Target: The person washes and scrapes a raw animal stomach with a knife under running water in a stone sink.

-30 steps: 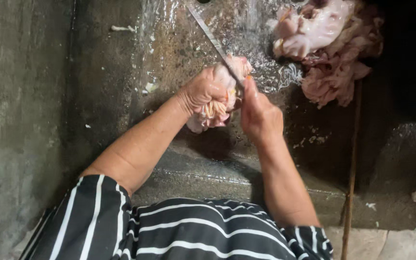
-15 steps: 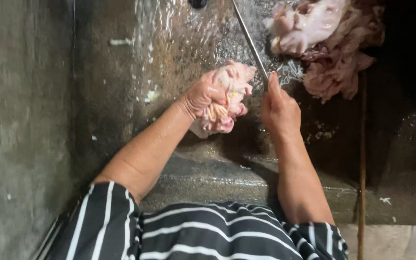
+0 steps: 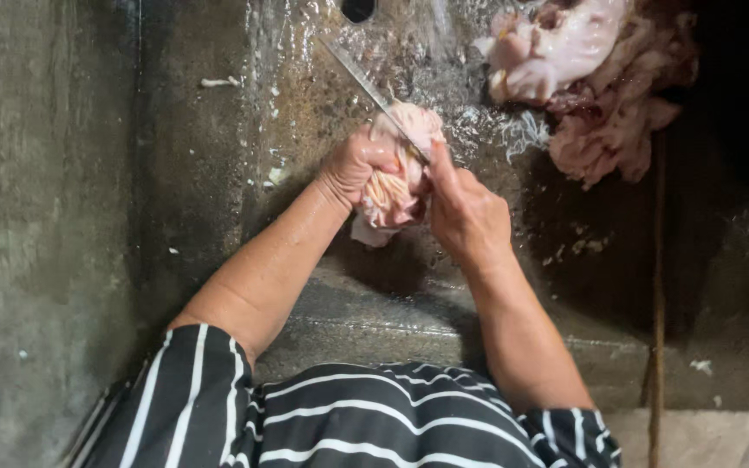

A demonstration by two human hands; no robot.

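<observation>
My left hand (image 3: 359, 165) grips a pale pink piece of raw meat (image 3: 400, 178), folded and ribbed, held above a wet concrete sink (image 3: 218, 199). My right hand (image 3: 465, 212) holds a thin-bladed knife (image 3: 374, 95) whose blade slants up and to the left across the top of the meat. The knife's handle is hidden inside my fist. Both hands are close together, touching the meat.
A heap of pale raw meat and skin (image 3: 591, 87) lies at the sink's far right. A round drain hole (image 3: 357, 9) sits at the top. A thin brown stick (image 3: 656, 286) stands upright on the right. The sink's front ledge (image 3: 374, 321) runs below my hands.
The knife blade has swung from pointing up and slightly right to slanting up-left across the meat. My right hand has closed in against the meat.
</observation>
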